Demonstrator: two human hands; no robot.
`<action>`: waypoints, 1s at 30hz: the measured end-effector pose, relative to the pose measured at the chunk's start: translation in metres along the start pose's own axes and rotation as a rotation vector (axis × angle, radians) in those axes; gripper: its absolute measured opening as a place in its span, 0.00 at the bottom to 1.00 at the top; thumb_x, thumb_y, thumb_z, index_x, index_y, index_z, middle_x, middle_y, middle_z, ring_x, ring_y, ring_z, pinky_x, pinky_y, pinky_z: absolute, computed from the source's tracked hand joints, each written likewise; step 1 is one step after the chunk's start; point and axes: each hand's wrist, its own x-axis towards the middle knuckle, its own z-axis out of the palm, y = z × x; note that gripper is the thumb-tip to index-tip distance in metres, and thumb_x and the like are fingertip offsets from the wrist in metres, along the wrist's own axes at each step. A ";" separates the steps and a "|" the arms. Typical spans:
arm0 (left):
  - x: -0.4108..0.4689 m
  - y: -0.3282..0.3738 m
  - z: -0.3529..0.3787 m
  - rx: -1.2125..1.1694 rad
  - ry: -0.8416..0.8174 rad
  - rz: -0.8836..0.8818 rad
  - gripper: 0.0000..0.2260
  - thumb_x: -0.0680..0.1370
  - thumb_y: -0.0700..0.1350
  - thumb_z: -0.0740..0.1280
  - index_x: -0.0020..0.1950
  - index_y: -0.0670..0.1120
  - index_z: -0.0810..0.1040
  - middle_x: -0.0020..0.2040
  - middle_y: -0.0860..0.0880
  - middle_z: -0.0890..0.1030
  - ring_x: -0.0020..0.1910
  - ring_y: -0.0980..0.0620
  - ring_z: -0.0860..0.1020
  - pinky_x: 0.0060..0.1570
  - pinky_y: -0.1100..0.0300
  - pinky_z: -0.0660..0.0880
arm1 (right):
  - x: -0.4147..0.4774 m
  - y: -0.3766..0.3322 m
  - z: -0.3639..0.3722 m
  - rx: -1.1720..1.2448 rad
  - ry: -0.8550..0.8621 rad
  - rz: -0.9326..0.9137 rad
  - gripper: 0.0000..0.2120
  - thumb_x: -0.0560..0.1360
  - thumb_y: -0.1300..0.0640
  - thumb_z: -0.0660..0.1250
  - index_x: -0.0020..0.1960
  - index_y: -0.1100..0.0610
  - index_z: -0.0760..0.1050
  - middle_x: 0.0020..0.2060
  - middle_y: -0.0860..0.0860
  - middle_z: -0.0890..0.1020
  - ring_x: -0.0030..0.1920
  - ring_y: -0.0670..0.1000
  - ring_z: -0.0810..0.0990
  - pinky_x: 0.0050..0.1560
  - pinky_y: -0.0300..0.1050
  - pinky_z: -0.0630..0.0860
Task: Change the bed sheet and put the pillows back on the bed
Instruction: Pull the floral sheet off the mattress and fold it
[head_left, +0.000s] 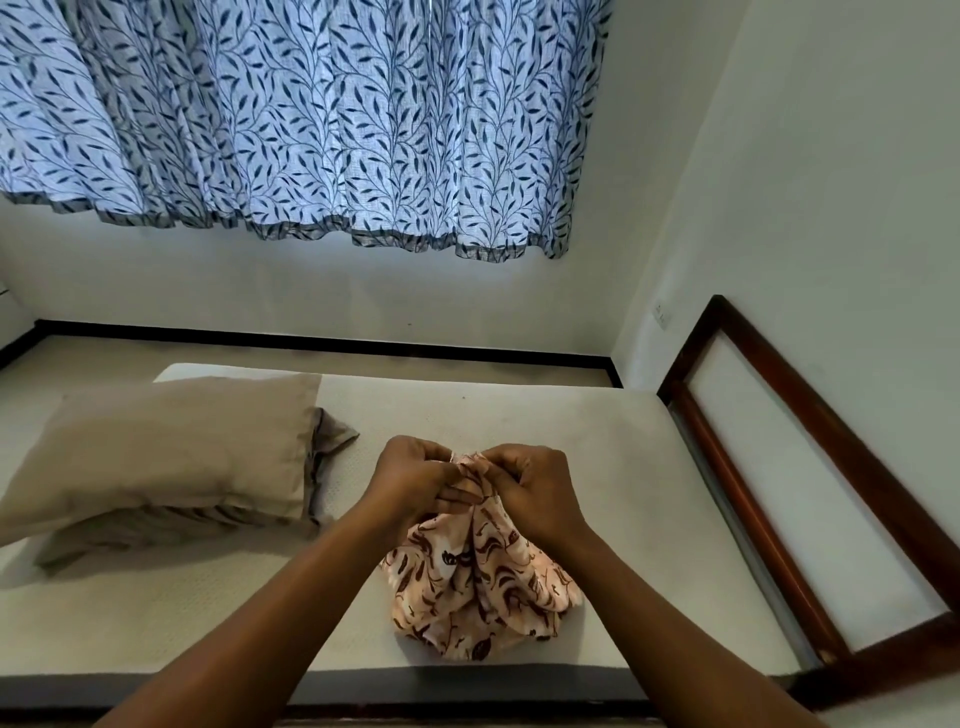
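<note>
A bunched peach bed sheet (478, 587) with a brown pattern hangs from both hands over the bare white mattress (597, 467), its lower folds resting on it. My left hand (415, 478) and my right hand (535, 488) pinch the sheet's top edge close together. A beige pillow (166, 447) lies on the left part of the mattress, stacked on a second pillow (130, 535) whose edge shows below it.
A dark wooden headboard frame (795, 467) runs along the right side of the bed against the white wall. A blue leaf-patterned curtain (311, 119) hangs over the far wall. A strip of floor with black skirting (311, 340) lies beyond the mattress.
</note>
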 end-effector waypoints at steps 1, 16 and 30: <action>0.000 0.001 0.001 -0.002 0.009 0.002 0.16 0.80 0.30 0.65 0.67 0.31 0.70 0.42 0.31 0.84 0.40 0.38 0.86 0.35 0.52 0.84 | 0.000 -0.002 0.000 -0.001 0.022 -0.008 0.06 0.79 0.57 0.72 0.52 0.56 0.87 0.43 0.47 0.88 0.42 0.41 0.84 0.43 0.32 0.79; 0.001 0.043 -0.007 0.222 -0.213 0.123 0.23 0.82 0.34 0.60 0.77 0.45 0.64 0.47 0.41 0.87 0.46 0.44 0.86 0.46 0.53 0.84 | 0.024 0.002 -0.040 0.246 0.014 0.011 0.08 0.71 0.65 0.78 0.49 0.61 0.84 0.42 0.51 0.87 0.43 0.51 0.87 0.46 0.52 0.85; 0.027 0.075 0.029 0.400 -0.417 0.715 0.05 0.78 0.41 0.71 0.51 0.42 0.85 0.45 0.44 0.86 0.47 0.44 0.85 0.49 0.50 0.83 | 0.070 -0.038 -0.133 0.598 -0.128 0.095 0.11 0.77 0.68 0.70 0.58 0.60 0.76 0.47 0.59 0.84 0.46 0.55 0.84 0.47 0.48 0.82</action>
